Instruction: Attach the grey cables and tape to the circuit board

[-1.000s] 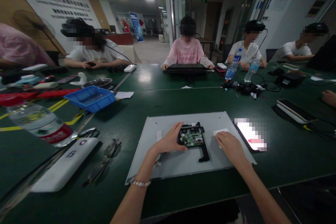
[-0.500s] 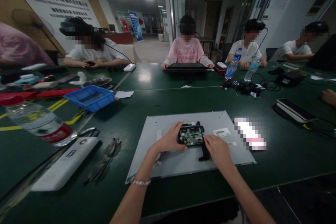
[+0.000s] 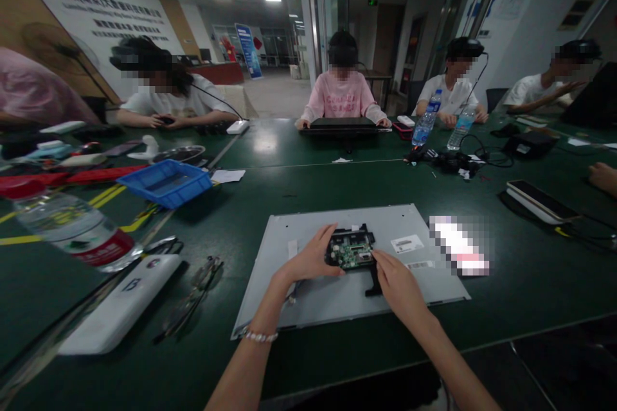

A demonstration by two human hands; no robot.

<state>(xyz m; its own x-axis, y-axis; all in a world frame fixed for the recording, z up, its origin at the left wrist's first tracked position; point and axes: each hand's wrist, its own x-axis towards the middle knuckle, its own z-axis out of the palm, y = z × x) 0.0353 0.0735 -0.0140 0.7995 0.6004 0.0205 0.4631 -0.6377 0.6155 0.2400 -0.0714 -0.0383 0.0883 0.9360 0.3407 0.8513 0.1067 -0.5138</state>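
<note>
A green circuit board (image 3: 353,255) sits in a black plastic bracket (image 3: 374,284) on the back of a grey flat display panel (image 3: 308,308). My left hand (image 3: 313,255) grips the board's left side, with the thumb along the near edge and the fingers at the far edge. At the board's right edge, my right hand (image 3: 396,275) is closed, its fingertips bunched together and touching there. Whatever is between those fingertips is hidden. White labels (image 3: 406,244) show on the panel to the right of the board.
Right of the panel lies a bright phone-like object (image 3: 459,245), blurred out. To the left are glasses (image 3: 193,298), a white power bank (image 3: 123,305), a water bottle (image 3: 77,231) and a blue tray (image 3: 166,183). Co-workers sit across the green table (image 3: 289,183).
My right hand's fingertips have shifted slightly at the board's right edge. My left hand, the board and the panel stay in place.
</note>
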